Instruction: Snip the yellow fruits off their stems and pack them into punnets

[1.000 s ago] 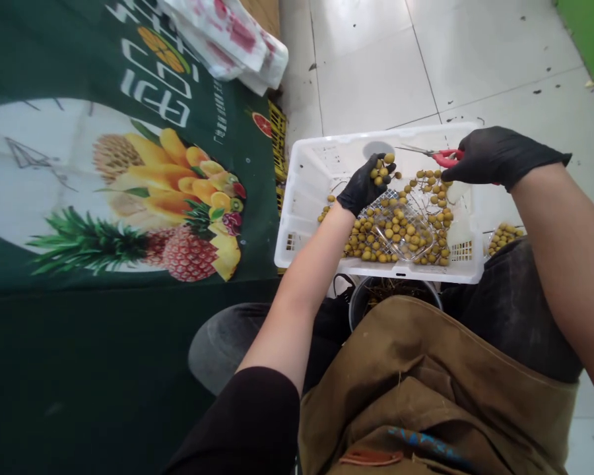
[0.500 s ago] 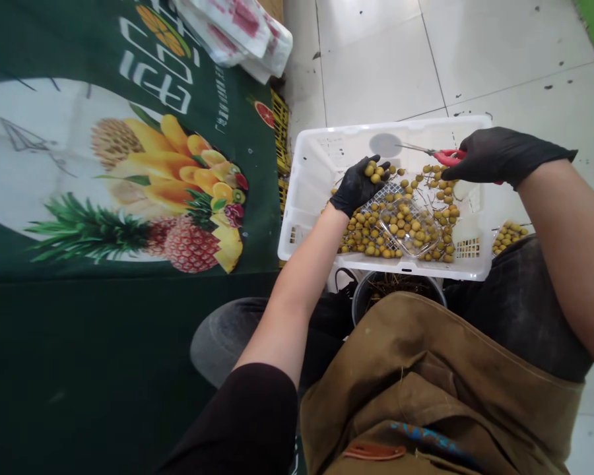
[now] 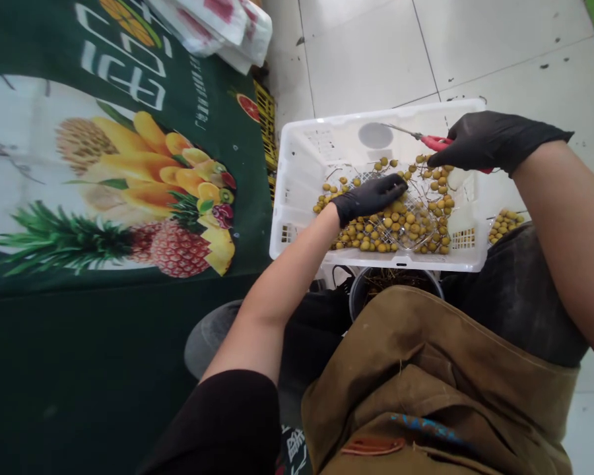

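Observation:
My right hand (image 3: 475, 142), in a black glove, grips red-handled scissors (image 3: 433, 142). Their narrow metal blades point left over the far side of a white plastic crate (image 3: 297, 165). My left hand (image 3: 373, 196), also black-gloved, is palm down inside the crate, fingers together and curled. Its palm is hidden, so the longans it held cannot be seen now. Beside and below its fingertips sits a clear plastic box (image 3: 416, 237) with longans in it. Many loose yellow-brown longans (image 3: 366, 237) and thin stems lie around the box.
A bucket (image 3: 359, 290) of cut stems stands between my knees under the crate's near edge. More longans (image 3: 505, 224) are right of the crate. A green fruit-print cover (image 3: 178, 300) hangs at left, with white plastic bags (image 3: 228, 30) above and yellow crates (image 3: 264, 109) behind.
My left hand has turned from palm up, with several longans showing, to palm down, and moved lower and right toward the clear box. My right hand keeps the scissors; the view has shifted slightly.

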`<state>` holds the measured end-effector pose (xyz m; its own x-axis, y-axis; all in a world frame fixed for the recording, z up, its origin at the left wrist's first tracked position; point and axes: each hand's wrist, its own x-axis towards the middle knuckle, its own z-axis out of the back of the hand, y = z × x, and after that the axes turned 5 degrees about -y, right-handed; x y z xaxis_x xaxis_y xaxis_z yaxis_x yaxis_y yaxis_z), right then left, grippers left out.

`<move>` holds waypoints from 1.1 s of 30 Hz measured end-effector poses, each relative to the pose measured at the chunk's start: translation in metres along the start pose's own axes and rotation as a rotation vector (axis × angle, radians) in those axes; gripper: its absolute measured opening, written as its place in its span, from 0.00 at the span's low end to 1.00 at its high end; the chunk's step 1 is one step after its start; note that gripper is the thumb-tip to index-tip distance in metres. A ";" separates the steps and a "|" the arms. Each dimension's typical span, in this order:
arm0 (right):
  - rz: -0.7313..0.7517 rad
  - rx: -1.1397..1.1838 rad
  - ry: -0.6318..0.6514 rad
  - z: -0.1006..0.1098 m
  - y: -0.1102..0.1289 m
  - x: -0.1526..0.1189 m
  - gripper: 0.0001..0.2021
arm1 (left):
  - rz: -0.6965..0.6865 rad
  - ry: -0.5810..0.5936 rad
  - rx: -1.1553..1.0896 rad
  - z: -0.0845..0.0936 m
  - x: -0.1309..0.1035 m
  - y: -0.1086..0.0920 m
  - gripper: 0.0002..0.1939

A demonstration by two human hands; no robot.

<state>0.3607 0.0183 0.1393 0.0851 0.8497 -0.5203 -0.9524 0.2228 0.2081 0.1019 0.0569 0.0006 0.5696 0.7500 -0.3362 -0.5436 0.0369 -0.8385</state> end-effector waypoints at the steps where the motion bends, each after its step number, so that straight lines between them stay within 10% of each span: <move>1: -0.004 0.013 -0.018 0.001 0.000 -0.001 0.26 | -0.056 0.024 0.171 -0.003 0.000 -0.002 0.14; 6: 0.016 0.094 -0.084 0.002 0.001 0.002 0.24 | -0.182 -0.054 0.550 -0.034 0.032 -0.012 0.13; 15: 0.054 0.085 -0.089 0.000 -0.004 0.009 0.30 | -0.156 0.241 1.016 -0.131 0.082 -0.064 0.27; 22: 0.091 0.144 -0.138 -0.004 -0.008 0.014 0.26 | 0.073 0.324 1.050 -0.127 0.086 -0.049 0.49; 33: 0.145 0.138 -0.145 -0.010 -0.014 0.023 0.38 | 0.004 0.354 0.828 -0.161 0.077 -0.031 0.62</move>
<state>0.3727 0.0296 0.1160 0.0013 0.9351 -0.3543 -0.9096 0.1483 0.3881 0.2624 0.0071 -0.0685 0.6488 0.5092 -0.5655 -0.7382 0.6015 -0.3053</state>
